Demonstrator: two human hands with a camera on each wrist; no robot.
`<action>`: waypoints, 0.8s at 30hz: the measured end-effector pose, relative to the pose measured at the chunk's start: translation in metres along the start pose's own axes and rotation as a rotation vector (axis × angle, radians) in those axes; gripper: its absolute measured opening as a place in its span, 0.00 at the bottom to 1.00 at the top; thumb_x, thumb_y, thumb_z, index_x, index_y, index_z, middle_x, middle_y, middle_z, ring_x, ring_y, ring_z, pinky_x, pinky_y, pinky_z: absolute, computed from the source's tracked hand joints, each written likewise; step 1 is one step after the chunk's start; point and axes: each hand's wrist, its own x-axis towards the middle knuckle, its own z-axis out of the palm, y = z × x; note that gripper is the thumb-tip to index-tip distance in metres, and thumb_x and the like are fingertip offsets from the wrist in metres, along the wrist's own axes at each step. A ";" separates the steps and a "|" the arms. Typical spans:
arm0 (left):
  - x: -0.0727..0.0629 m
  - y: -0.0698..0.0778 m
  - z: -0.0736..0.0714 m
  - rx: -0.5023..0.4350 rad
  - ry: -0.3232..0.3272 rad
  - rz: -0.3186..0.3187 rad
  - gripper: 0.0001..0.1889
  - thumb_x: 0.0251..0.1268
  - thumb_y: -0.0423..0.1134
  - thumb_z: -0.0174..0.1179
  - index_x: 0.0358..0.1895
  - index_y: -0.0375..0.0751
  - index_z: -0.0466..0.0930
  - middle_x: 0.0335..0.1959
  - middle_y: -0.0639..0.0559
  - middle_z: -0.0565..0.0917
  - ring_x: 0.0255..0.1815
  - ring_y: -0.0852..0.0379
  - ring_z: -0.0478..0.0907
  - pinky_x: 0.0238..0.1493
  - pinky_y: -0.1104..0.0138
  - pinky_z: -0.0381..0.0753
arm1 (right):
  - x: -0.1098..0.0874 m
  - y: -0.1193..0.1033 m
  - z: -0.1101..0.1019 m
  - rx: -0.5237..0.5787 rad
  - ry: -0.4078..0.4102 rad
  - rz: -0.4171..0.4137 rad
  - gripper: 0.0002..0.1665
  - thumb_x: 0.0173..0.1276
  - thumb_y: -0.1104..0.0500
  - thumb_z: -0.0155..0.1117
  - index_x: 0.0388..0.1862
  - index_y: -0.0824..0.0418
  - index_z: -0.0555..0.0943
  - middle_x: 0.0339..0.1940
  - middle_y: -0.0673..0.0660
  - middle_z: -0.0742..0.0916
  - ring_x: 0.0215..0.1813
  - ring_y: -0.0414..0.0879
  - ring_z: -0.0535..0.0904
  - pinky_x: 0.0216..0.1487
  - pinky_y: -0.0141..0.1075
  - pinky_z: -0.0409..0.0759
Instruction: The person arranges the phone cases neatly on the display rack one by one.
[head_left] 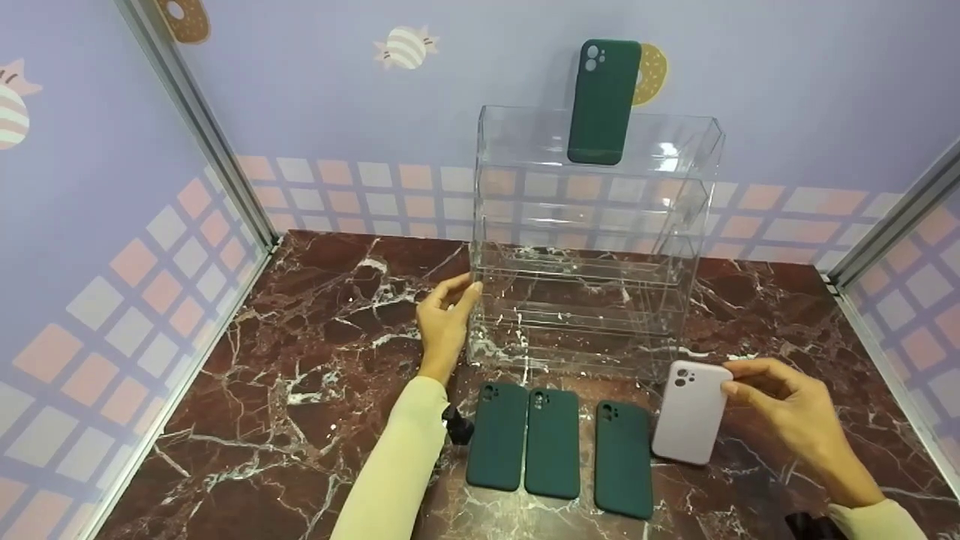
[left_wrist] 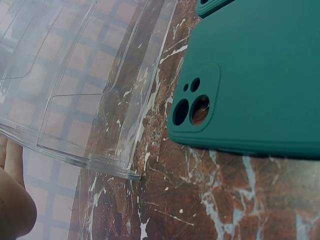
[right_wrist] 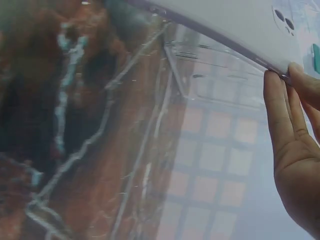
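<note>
In the head view, my right hand pinches a pale pink phone case by its upper right edge, thumb in front. The case leans upright, camera cutouts at its top left. My left hand touches the left side of a clear tiered display stand, thumb and fingertips right at its side panel. Its fingers also show beside the panel in the left wrist view. A dark green phone case stands in the stand's top tier. Three more green cases, a left one, a middle one and a right one, lie in front.
The stand and cases are on a dark red marbled tabletop. Behind is a purple back wall with printed sweets and squares. Side walls with metal edge strips bound the table left and right.
</note>
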 end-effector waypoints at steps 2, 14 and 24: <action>0.000 0.000 0.000 0.000 0.001 0.000 0.12 0.68 0.32 0.73 0.52 0.34 0.90 0.41 0.45 0.91 0.43 0.54 0.87 0.44 0.69 0.83 | 0.005 -0.005 -0.001 -0.008 0.014 -0.010 0.16 0.65 0.77 0.74 0.51 0.72 0.87 0.40 0.55 0.92 0.37 0.41 0.89 0.37 0.30 0.86; -0.001 0.001 -0.001 0.032 -0.002 -0.020 0.15 0.68 0.34 0.74 0.54 0.31 0.89 0.42 0.47 0.91 0.44 0.52 0.87 0.43 0.68 0.82 | 0.050 -0.042 0.000 0.057 0.064 -0.085 0.18 0.62 0.82 0.72 0.52 0.78 0.84 0.41 0.53 0.92 0.39 0.40 0.90 0.39 0.32 0.86; -0.002 0.003 -0.002 0.049 -0.010 -0.003 0.12 0.69 0.35 0.74 0.53 0.38 0.91 0.43 0.48 0.91 0.44 0.51 0.87 0.42 0.68 0.82 | 0.097 -0.075 -0.001 0.036 0.063 -0.048 0.19 0.71 0.69 0.72 0.59 0.74 0.82 0.46 0.49 0.91 0.44 0.40 0.89 0.47 0.30 0.85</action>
